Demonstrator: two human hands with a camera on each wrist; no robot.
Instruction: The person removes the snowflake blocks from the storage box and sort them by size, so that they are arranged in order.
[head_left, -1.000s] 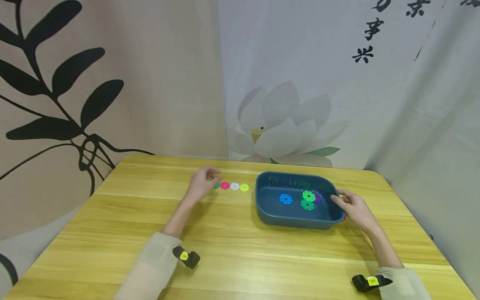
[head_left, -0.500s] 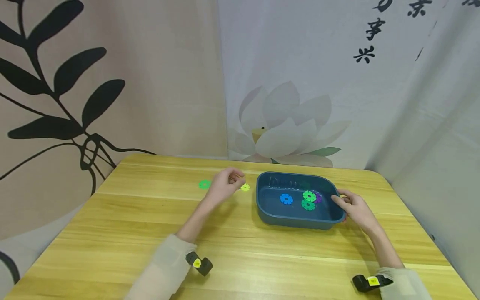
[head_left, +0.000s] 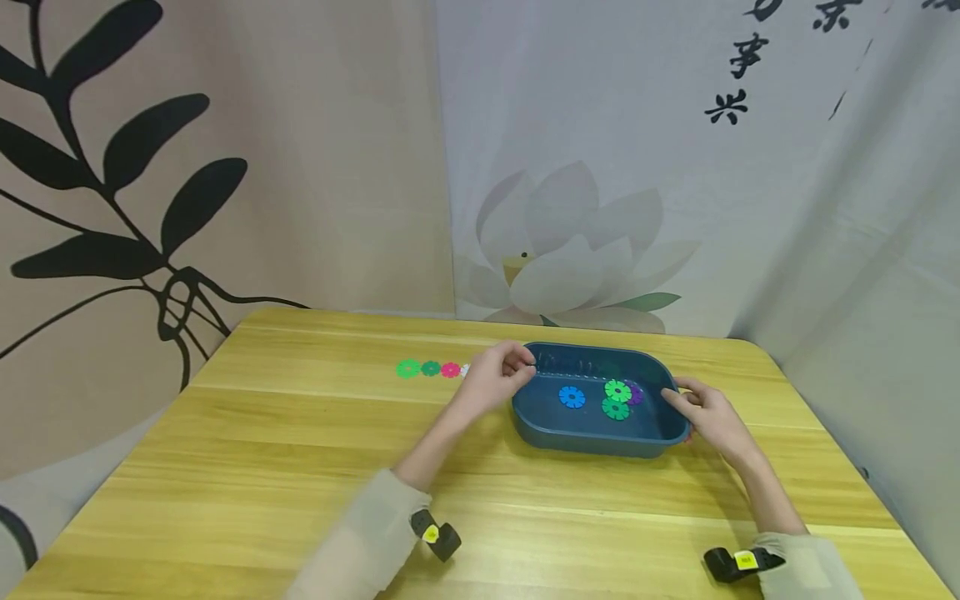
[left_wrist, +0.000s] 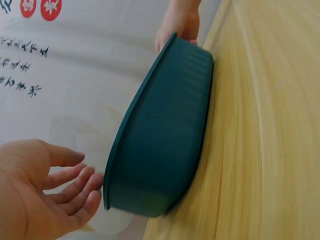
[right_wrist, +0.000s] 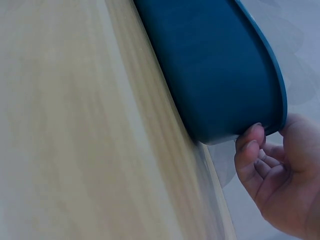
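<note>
My right hand (head_left: 711,419) grips the right end of a dark blue plastic basin (head_left: 592,442), thumb over the rim and fingers outside under it. Inside lie a blue snowflake disc (head_left: 572,397), a light green disc (head_left: 617,391), a darker green disc (head_left: 616,409) and a partly covered purple disc (head_left: 637,394). At the basin's left end hovers my left hand (head_left: 495,377), fingers loosely bent. The left wrist view shows nothing between thumb and fingers, with the fingertips (left_wrist: 95,182) right at the rim.
Left of the basin, a row of discs lies on the wooden table (head_left: 300,467): light green (head_left: 408,368), dark green (head_left: 431,368), pink (head_left: 451,370) and a white disc (head_left: 465,370) partly behind my left hand. A printed curtain (head_left: 360,167) hangs behind the table.
My left hand has moved right along the row of discs, from the dark green one to the basin's left rim. It now hides the yellow disc. My right hand and the basin have stayed put.
</note>
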